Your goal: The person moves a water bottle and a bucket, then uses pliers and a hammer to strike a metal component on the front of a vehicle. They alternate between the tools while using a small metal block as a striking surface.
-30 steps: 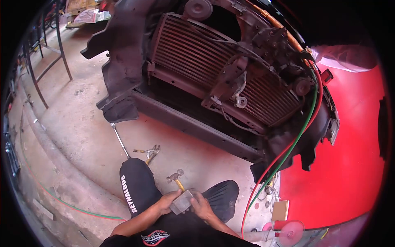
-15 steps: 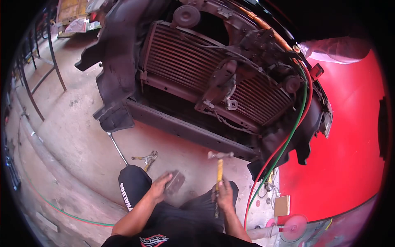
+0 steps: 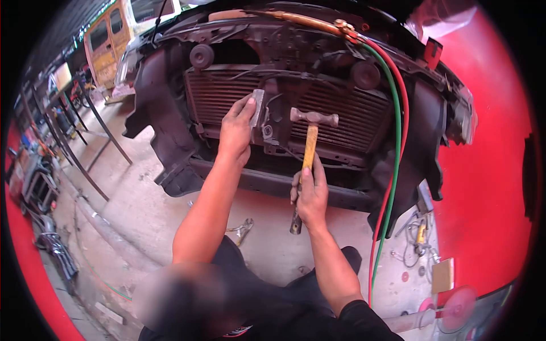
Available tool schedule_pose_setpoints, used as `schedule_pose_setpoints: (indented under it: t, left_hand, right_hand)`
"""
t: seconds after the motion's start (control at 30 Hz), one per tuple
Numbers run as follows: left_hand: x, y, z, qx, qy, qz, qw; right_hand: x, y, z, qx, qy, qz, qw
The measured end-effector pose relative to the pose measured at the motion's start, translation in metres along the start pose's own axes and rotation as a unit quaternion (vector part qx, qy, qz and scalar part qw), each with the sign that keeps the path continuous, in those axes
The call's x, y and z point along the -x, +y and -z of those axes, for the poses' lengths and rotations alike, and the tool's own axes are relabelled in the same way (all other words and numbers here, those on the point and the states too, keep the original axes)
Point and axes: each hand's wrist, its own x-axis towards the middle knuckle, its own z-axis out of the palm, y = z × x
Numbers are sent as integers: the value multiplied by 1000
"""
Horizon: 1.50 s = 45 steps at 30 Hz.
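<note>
My left hand (image 3: 234, 132) is raised in front of the car's open front end, fingers closed on a flat grey metal block (image 3: 257, 108). The block overlaps the central upright bracket in this view. My right hand (image 3: 313, 196) grips a hammer (image 3: 310, 145) by its yellow handle, whose dark end sticks out below the fist. The hammer's double-faced head points up, in front of the finned radiator (image 3: 335, 128). Below both hands runs the dark lower crossmember (image 3: 273, 181).
Red and green hoses (image 3: 395, 142) hang down the right side from a torch (image 3: 344, 31). Locking pliers (image 3: 244, 230) lie on the floor. A metal frame stand (image 3: 85, 153) is at left, and a bright red panel (image 3: 483, 170) fills the right.
Both hands have risen from above my lap to the front of the car, carrying the metal block and the hammer. The view has tilted up.
</note>
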Motion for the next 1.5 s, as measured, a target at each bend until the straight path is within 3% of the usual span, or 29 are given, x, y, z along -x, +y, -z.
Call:
schedule_pose_setpoints:
  t: [0.2, 0.33, 0.4, 0.43, 0.53, 0.6, 0.7, 0.77, 0.8, 0.83, 0.87, 0.93, 1.0, 1.07, 1.1, 1.13, 1.2, 1.27, 1.3, 1.33, 1.4, 1.43, 1.5]
  left_hand:
    - [-8, 1, -7, -55, 19, 18, 998]
    - [-12, 0, -3, -88, 15, 23, 996]
    - [-17, 2, 4, -101, 8, 23, 995]
    - [-19, 6, 8, -85, 6, 39, 996]
    - [-23, 6, 3, -70, -16, 82, 994]
    - [-18, -5, 0, -94, 22, 28, 995]
    - [-18, -5, -3, -112, 8, 13, 994]
    - [-18, -8, -1, -142, 47, -26, 988]
    - [-17, -1, 1, -110, 34, -6, 993]
    - [-14, -2, 2, -115, 20, 12, 993]
    - [-18, -3, -1, -118, -1, 23, 993]
    - [-13, -6, -4, -106, 10, 17, 994]
    - [-19, -5, -8, -91, 13, 1, 996]
    - [-16, -7, -4, -122, 20, -2, 992]
    - [-17, -2, -4, -120, 19, 3, 993]
    - [-16, 4, 0, -121, 19, 15, 992]
    - [-22, 6, -5, -79, 1, 48, 996]
    - [-14, -3, -9, -84, 27, 1, 996]
    - [-13, -2, -7, -80, 16, 15, 997]
    - [-15, -2, -9, -80, 15, 13, 997]
    - [-13, -4, -9, -104, 25, -1, 994]
    - [-16, -2, -3, -102, 19, 12, 995]
    - [-17, 5, 2, -85, 4, 71, 994]
  right_hand:
    - [-10, 14, -14, -79, 36, 62, 994]
    - [-14, 31, -35, -171, 146, 81, 971]
    - [-19, 47, -46, 83, 68, 180, 978]
    - [-11, 53, -48, -18, -2, 78, 997]
    - [-15, 38, -23, -89, -58, 55, 993]
    - [-13, 28, -19, -164, -22, 22, 986]
    - [-14, 22, -28, -199, 85, 14, 976]
    - [-21, 56, -33, -49, 0, 88, 995]
    - [-24, 61, -33, 37, -36, 141, 989]
    - [-28, 63, -18, 43, -70, 135, 987]
    - [-33, 53, -13, 42, -67, 141, 987]
    - [-23, 38, -7, -131, -38, 45, 990]
    - [-18, 23, -20, -174, 115, 35, 977]
    - [-24, 49, -28, 39, 90, 159, 982]
    - [-30, 52, -28, 182, 53, 330, 925]
    - [-26, 55, -26, 163, 49, 316, 933]
    - [-27, 48, -5, 70, -63, 124, 988]
    - [-20, 38, -5, -88, -20, 42, 995]
    - [-17, 31, -12, -148, 46, 48, 987]
    - [-19, 31, -18, -149, 45, 51, 986]
    - [-15, 41, -29, -76, 74, 73, 992]
    - [-12, 53, -31, 9, -49, 71, 996]
    - [-8, 45, -24, -10, -48, 85, 995]
